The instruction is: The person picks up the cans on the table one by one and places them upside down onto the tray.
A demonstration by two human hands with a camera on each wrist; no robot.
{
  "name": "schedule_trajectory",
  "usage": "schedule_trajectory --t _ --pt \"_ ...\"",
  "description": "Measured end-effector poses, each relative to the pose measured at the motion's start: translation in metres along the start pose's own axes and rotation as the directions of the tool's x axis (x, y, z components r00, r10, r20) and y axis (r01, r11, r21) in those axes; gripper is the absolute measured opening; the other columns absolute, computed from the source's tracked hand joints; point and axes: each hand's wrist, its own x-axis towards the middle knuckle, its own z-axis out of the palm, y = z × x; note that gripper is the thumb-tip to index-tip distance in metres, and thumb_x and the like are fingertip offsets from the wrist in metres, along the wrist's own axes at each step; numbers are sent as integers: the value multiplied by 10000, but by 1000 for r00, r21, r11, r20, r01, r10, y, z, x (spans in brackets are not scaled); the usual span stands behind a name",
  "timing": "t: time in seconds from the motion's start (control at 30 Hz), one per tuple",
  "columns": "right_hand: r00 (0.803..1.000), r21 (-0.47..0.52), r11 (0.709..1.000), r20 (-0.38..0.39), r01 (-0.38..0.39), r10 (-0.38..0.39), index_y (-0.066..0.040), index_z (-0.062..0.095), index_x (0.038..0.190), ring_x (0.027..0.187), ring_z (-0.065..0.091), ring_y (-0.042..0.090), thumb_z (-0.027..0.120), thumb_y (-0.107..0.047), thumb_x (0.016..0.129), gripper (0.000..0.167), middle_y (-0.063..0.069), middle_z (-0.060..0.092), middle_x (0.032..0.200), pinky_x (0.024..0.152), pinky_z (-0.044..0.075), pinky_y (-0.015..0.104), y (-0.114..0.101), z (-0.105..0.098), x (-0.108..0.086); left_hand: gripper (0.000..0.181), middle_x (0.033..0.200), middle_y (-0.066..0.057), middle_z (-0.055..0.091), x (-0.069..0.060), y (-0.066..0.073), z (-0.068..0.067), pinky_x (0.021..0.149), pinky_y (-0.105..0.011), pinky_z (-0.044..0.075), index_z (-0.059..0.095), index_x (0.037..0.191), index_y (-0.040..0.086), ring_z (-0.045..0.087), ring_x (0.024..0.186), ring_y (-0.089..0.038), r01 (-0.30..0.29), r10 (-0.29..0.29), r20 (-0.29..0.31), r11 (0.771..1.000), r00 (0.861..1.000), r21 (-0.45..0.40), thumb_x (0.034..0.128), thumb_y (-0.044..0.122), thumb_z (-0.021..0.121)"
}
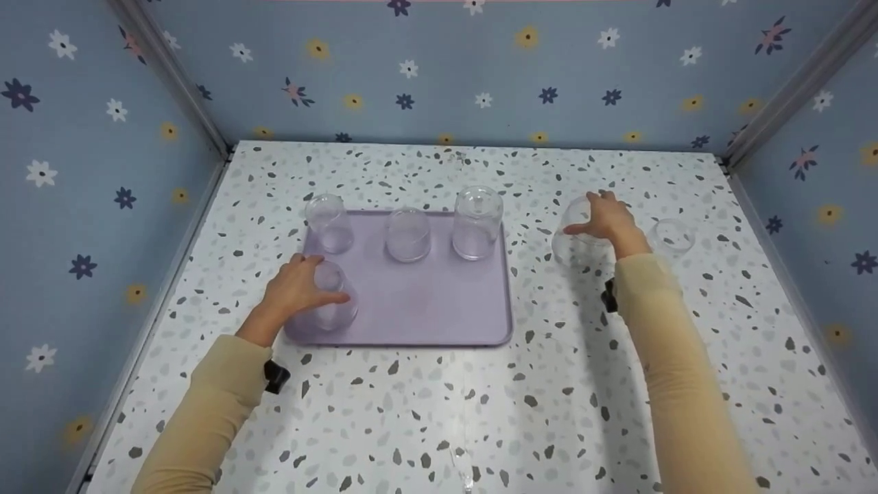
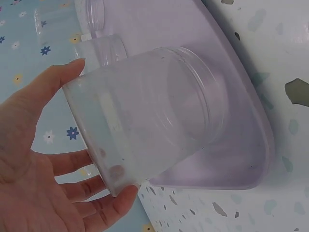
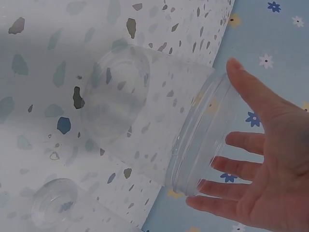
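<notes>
Left hand (image 1: 295, 288) gripped an inverted jar (image 2: 140, 116) on the tray (image 1: 425, 315); right hand (image 1: 607, 223), an upright jar (image 3: 159, 101) right of it.

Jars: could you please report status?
Left grip holding first jar at tray. Right grip holding second jar beside tray. Three more jars on tray's far side.

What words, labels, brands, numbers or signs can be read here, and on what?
None can be read in any view.
Left jar, in the left hand: no label seen.
Right jar, in the right hand: no label seen.
Tray: no writing seen.
Back wall: printed flowers, no text.
Other jars on the tray: any small marking would be too faint to read.
</notes>
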Motion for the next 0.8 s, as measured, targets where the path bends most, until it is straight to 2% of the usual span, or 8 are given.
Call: schedule_trajectory --t 0.3,0.53,0.8 --pt "1000 3 1000 -3 0 0 43 193 1378 1208 202 497 665 -371 771 874 330 105 1381 972 204 567 1 0 1 918 1218 -318 342 3 -1 -4 853 -563 350 329 1313 -52 394 1063 -457 36 -36 10 999 999 7 659 471 704" --pt "1000 -20 1000 -1 19 -19 50 188 1378 1201 199 507 649 -384 782 869 337 94 1380 964 217 568 3 -1 1 896 1223 -328 327 5 1 -6 853 -578 337 320 1316 -60 363 1080 -468 36 -37 9 999 999 33 668 418 712" --pt "1000 -23 1000 -2 11 -11 30 187 1385 1207 192 505 651 -403 775 881 332 93 1385 965 214 570 3 0 0 918 1176 -309 355 6 1 -3 810 -560 373 308 1326 -61 389 1033 -458 29 -29 -7 999 1000 45 650 382 743"
